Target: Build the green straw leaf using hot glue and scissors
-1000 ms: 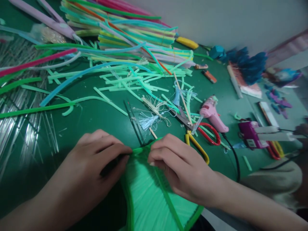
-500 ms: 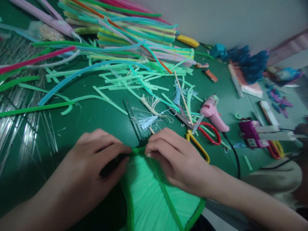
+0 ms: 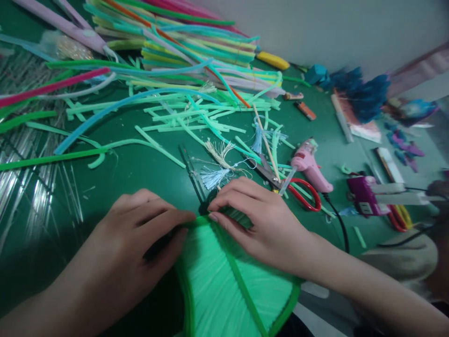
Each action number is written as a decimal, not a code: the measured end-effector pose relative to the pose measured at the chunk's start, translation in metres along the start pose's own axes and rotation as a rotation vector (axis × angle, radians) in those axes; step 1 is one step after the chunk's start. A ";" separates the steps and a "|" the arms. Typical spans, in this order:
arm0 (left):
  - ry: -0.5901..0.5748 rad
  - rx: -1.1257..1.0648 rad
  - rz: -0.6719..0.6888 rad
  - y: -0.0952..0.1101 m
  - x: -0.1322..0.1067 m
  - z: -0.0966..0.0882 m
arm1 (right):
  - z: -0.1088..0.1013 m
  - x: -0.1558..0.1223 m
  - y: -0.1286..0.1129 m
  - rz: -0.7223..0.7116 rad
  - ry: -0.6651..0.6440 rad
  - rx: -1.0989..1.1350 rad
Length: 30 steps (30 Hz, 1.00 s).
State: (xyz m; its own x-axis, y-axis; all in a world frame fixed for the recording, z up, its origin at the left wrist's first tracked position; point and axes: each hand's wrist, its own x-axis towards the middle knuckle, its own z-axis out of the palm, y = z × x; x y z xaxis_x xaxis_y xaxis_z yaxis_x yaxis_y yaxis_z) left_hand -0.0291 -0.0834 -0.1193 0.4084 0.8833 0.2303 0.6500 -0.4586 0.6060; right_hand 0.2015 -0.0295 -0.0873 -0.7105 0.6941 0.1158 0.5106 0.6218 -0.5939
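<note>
A green fan-shaped piece (image 3: 217,285) with a darker green rim and centre rib lies at the near edge of the green table (image 3: 140,173). My left hand (image 3: 140,229) pinches its upper left rim, fingers closed on it. My right hand (image 3: 252,220) rests on the upper right part, with the fingers pressed together along the rim near the tip. The two hands' fingertips almost meet at the top of the piece.
Red-and-yellow scissors (image 3: 301,196) and a pink glue gun (image 3: 308,164) lie just right of my right hand. Cut light-green strips (image 3: 182,117) and long coloured strips (image 3: 196,47) cover the table behind. Small tassels (image 3: 215,177), a magenta box (image 3: 365,194) and blue feathery bits (image 3: 361,93) lie further off.
My right hand slid left and up along the rim of the green piece, toward my left fingertips. The left hand stayed put.
</note>
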 end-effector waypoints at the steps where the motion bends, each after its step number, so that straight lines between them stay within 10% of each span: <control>1: -0.010 0.007 0.006 0.000 -0.001 0.000 | 0.000 0.000 0.000 0.003 0.000 -0.002; 10: 0.008 0.192 0.228 -0.003 -0.015 -0.003 | 0.000 0.001 0.000 -0.010 -0.001 -0.025; 19: 0.136 0.193 -0.040 -0.010 -0.009 -0.020 | -0.004 -0.014 -0.010 -0.005 0.113 -0.167; 23: 0.190 0.233 -0.197 -0.019 -0.008 -0.036 | -0.013 -0.058 -0.017 0.236 0.227 -0.300; 30: -0.122 -0.068 -0.385 -0.003 0.007 -0.025 | -0.008 -0.102 -0.010 0.623 0.068 -0.099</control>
State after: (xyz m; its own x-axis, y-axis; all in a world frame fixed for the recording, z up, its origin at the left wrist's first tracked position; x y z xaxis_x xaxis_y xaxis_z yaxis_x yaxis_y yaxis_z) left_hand -0.0443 -0.0736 -0.1006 0.2192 0.9692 -0.1124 0.7282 -0.0858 0.6800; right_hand 0.2728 -0.1038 -0.0862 -0.2347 0.9560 -0.1758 0.8631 0.1218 -0.4901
